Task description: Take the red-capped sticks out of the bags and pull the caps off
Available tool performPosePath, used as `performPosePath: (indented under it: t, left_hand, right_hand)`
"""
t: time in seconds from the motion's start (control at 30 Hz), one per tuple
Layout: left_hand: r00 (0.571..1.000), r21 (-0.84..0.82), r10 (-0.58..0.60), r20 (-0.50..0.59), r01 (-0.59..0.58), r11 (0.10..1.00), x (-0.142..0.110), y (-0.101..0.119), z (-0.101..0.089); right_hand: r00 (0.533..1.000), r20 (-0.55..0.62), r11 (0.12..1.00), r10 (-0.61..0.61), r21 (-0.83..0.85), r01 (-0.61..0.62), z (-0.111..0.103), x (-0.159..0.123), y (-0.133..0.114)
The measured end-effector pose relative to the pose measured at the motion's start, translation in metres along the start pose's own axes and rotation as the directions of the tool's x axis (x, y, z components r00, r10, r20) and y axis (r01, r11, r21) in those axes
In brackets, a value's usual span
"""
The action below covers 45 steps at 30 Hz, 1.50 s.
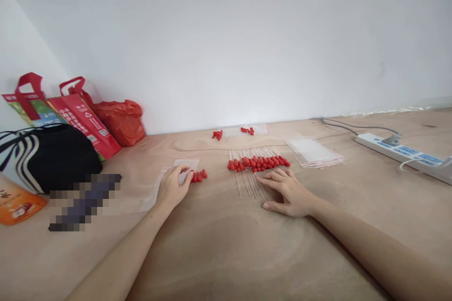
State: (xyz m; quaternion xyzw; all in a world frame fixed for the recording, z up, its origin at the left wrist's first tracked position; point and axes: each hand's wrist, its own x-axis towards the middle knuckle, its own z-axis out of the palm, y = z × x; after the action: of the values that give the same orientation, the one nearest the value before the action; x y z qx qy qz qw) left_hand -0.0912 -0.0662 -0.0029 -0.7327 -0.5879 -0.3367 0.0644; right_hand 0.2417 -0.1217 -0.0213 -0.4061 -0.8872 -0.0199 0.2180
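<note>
My left hand (173, 186) rests over a clear zip bag (155, 193) at centre left, fingers slightly curled and a gap between thumb and forefinger. Just past its fingertips lie several red-headed sticks (199, 176), their other ends hidden. My right hand (287, 193) lies low over the table, fingers stretched and thumb apart, its fingertips at the near side of a row of thin pale sticks with red bulb-shaped heads (259, 163). Most of these sticks point toward the wall, several toward me. Whether the right fingertips touch a stick, I cannot tell.
At the back, small red-headed pieces (217, 135) lie by flat clear bags (261, 129). A stack of clear zip bags (314, 152) is right of the row. A white power strip (402, 153) with cables stands far right. Shopping bags (84, 120) and a black bag (67, 157) fill the left.
</note>
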Motion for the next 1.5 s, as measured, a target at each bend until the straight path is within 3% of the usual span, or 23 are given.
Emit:
performPosePath:
  t: [0.23,0.47,0.63,0.87,0.97,1.3,1.5]
  left_hand:
    - [0.988,0.088,0.145,-0.047,-0.141,0.986,-0.002,0.009,-0.002]
    - [0.947,-0.134,0.306,0.096,-0.293,0.947,-0.005,0.047,0.023]
    - [0.966,-0.255,0.221,0.135,-0.181,0.950,0.002,0.074,0.048]
    - [0.970,-0.326,0.100,0.221,-0.023,0.945,0.016,0.081,0.065]
    - [0.962,-0.354,0.129,0.240,-0.036,0.934,0.017,0.081,0.066]
    - [0.969,-0.328,0.188,0.161,-0.127,0.936,0.018,0.078,0.070]
    - [0.982,-0.312,0.184,0.052,-0.159,0.936,0.018,0.077,0.072]
  right_hand:
    - [1.000,-0.007,1.000,0.001,0.017,-0.001,0.002,0.000,0.005]
    - [1.000,0.006,1.000,0.019,0.023,-0.019,0.002,0.003,0.005]
    - [0.999,0.015,0.998,0.046,0.044,-0.047,0.003,0.006,0.006]
    - [0.998,-0.024,0.997,0.063,0.046,-0.062,0.006,0.010,0.004]
    - [0.997,-0.039,0.997,0.071,0.033,-0.070,0.008,0.012,0.002]
    - [0.995,-0.072,0.997,0.073,0.011,-0.072,0.012,0.019,-0.006]
    - [0.989,-0.132,0.997,0.073,0.043,-0.068,0.011,0.017,-0.005]
